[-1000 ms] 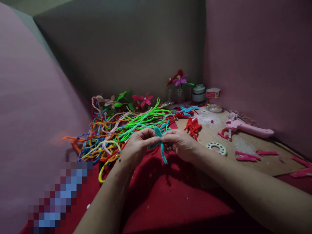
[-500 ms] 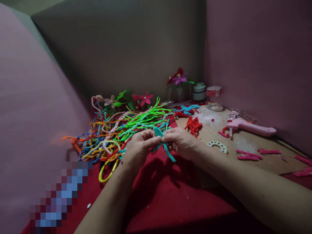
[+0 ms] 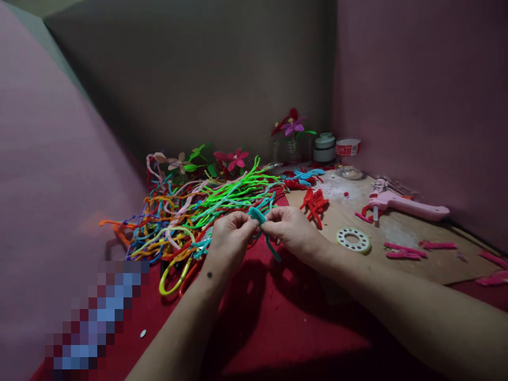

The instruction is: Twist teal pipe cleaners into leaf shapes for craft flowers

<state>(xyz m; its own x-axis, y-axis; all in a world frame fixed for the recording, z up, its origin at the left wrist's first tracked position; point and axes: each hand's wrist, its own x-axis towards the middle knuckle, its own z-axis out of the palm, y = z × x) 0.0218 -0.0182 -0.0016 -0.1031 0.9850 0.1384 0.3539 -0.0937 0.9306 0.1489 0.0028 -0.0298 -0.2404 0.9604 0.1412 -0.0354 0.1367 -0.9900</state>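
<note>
Between my two hands is a teal pipe cleaner (image 3: 257,215), folded into a small loop at the top with a loose end hanging down. My left hand (image 3: 231,233) pinches it from the left between thumb and fingertips. From the other side my right hand (image 3: 291,227) grips it, thumb and forefinger pressed together near the loop's base. The fingertips partly hide where the strands cross. Just behind and left of my hands lies a heap of pipe cleaners (image 3: 234,193) in bright green, orange, pink and other colours.
Scissors with a yellow handle (image 3: 162,286) lie by the heap. On the brown board (image 3: 428,270) are a pink glue gun (image 3: 416,207), a tape roll (image 3: 353,240), red pipe-cleaner pieces (image 3: 314,203) and pink pieces (image 3: 405,251). A lidded jar (image 3: 324,148) and fuzzy flowers (image 3: 293,127) stand behind.
My right hand has moved slightly left and closer to the left one. The teal pipe cleaner has tilted, and less of its hanging end shows. The tape roll is now uncovered by my forearm.
</note>
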